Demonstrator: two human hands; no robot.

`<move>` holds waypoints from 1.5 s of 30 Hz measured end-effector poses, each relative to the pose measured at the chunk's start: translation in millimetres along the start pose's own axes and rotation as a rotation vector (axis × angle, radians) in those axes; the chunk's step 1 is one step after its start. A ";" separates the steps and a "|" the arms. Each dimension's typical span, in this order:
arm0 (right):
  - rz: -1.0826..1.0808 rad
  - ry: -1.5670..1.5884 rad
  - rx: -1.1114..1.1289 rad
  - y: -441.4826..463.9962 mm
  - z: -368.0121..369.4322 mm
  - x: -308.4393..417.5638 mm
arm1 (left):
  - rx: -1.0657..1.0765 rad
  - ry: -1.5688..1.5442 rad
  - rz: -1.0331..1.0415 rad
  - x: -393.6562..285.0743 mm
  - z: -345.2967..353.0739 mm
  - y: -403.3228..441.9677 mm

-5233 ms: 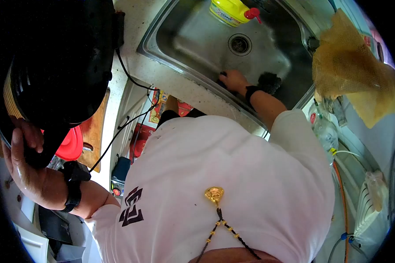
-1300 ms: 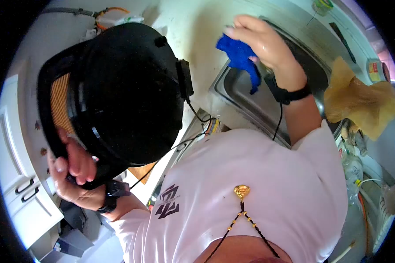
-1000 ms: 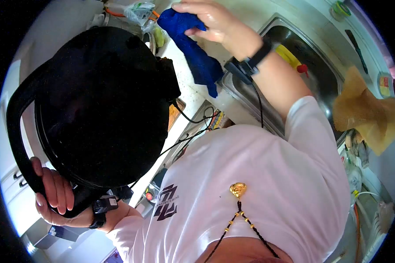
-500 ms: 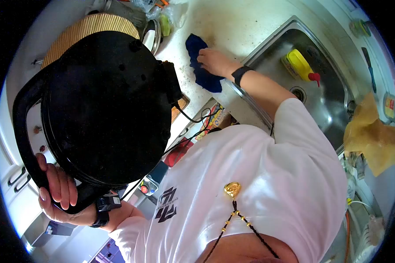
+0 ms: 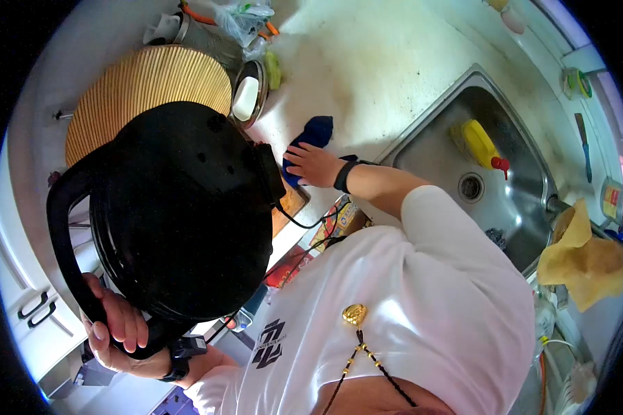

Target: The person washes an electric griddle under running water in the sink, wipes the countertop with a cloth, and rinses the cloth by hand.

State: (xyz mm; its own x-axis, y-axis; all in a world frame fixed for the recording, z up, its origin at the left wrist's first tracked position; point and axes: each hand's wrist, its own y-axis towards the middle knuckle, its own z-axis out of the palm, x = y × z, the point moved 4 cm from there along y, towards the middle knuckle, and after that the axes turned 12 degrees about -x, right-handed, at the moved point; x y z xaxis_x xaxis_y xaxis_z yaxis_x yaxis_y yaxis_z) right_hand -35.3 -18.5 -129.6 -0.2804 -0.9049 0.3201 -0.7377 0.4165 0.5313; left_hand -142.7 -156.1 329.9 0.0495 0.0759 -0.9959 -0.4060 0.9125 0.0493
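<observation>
A large round black appliance point(image 5: 180, 214) fills the left side of the view. My left hand point(image 5: 121, 325) is wrapped round its curved black handle point(image 5: 69, 249). On the pale worktop point(image 5: 367, 76), a blue cloth point(image 5: 317, 131) lies crumpled near the front edge, just right of the appliance. My right hand point(image 5: 315, 166) rests flat on the cloth with its fingers spread, and part of the cloth is hidden beneath it.
A steel sink point(image 5: 422, 149) on the right holds a yellow bottle point(image 5: 479, 144) with a red spout. Behind the appliance are a ribbed wooden disc point(image 5: 152, 83), a plastic bag point(image 5: 242, 24) and an oval dish point(image 5: 250, 93). A black cable point(image 5: 294, 221) hangs from the appliance. Tan netting point(image 5: 581, 263) hangs right.
My right hand was in the sink, then lifted the blue cloth through the air and laid it on the worktop. Hand and cloth are now nearer the front edge. My left hand keeps its hold.
</observation>
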 end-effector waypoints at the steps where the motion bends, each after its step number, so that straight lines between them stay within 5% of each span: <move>1: 0.007 -0.016 -0.001 8.2 6.4 -11.1 | -0.010 -0.039 -0.028 1.3 -2.9 3.1; 8: 0.277 -0.153 0.161 57.7 -5.8 -97.9 | 0.002 -0.016 -0.073 11.5 -12.5 24.4; 14: 0.464 -0.308 -0.004 35.1 -39.3 -153.5 | -0.024 -0.073 -0.049 25.5 -6.5 33.7; 19: 0.709 -0.324 0.239 -1.7 -98.9 -185.0 | 0.057 -0.103 -0.088 30.8 -5.4 33.0; 24: 0.868 -0.343 0.036 -30.0 -136.6 -217.2 | 0.221 -0.113 -0.114 37.3 -10.0 32.4; 26: 0.782 -0.164 -0.172 -33.7 -148.3 -188.6 | 0.220 -0.130 -0.133 40.7 -11.8 31.7; 29: 0.691 0.106 -0.010 -23.6 -152.9 -95.1 | 0.225 -0.142 -0.166 47.7 -16.6 38.1; 30: 0.452 0.010 -0.284 -46.6 -109.3 -78.6 | 0.216 -0.135 -0.181 51.5 -18.8 40.2; 32: 0.376 0.000 0.176 -43.7 -109.8 -12.1 | 0.213 -0.157 -0.188 54.9 -16.7 42.8; 34: 0.244 -0.014 0.231 -59.2 -92.9 11.0 | 0.229 -0.105 -0.200 56.7 -14.6 45.6; 45: 0.557 -0.385 0.016 -78.8 -139.9 -129.2 | 0.214 -0.078 -0.203 76.6 13.1 56.6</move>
State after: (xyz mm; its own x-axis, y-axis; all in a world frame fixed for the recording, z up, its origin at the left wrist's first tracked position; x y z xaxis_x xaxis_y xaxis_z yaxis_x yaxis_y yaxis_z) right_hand 145.0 77.8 -103.1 -0.8183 -0.5229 0.2388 -0.4276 0.8313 0.3552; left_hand -149.9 -93.3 257.4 0.1835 -0.0933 -0.9786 -0.1792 0.9756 -0.1266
